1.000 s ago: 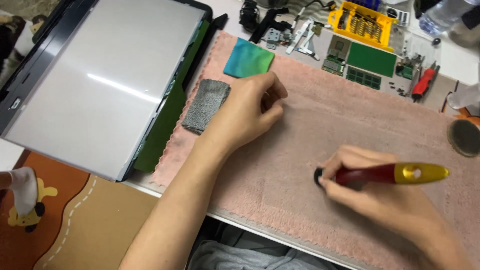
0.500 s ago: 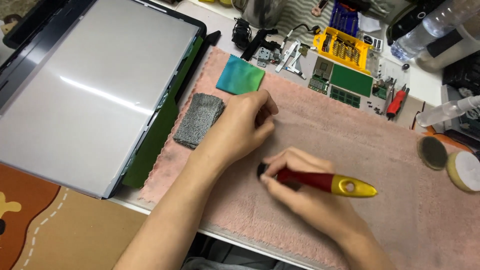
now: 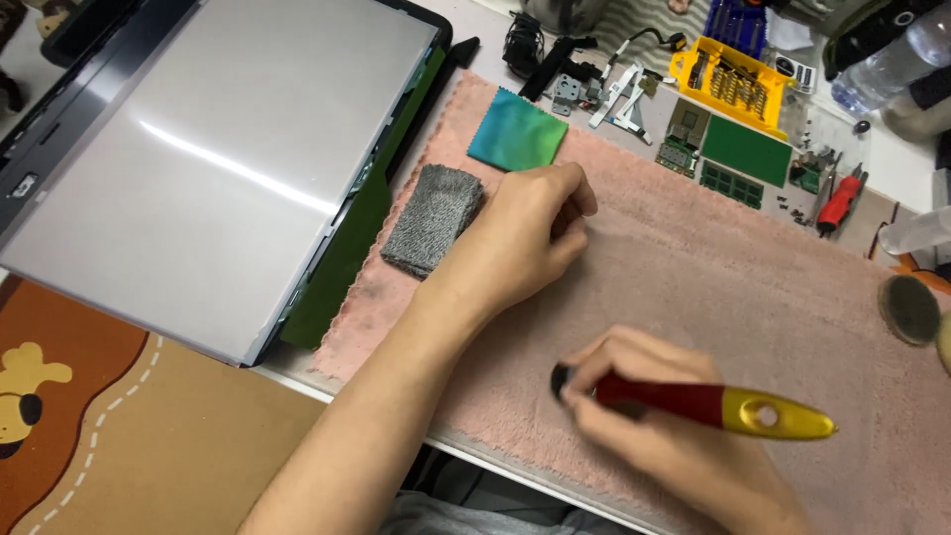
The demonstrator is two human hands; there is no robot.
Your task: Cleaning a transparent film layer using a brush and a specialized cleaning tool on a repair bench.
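Right hand (image 3: 654, 416) grips red-yellow brush (image 3: 708, 404) on pink towel (image 3: 733, 277); left hand (image 3: 520, 238) apart.

large grey blank screen panel (image 3: 228, 149) top left, on table.

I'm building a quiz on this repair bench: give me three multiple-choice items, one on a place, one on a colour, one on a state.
1. Where does the grey pad lie?
A. on the pink towel
B. on the panel
C. on the floor

2. The tool in the right hand is:
A. blue and white
B. red and yellow
C. all black

3. The left hand is:
A. spread flat
B. loosely curled on the towel
C. raised

Key: 1 A, the pad rests on the towel beside the panel; 2 B, red handle with yellow end; 3 B, fingers bent under.
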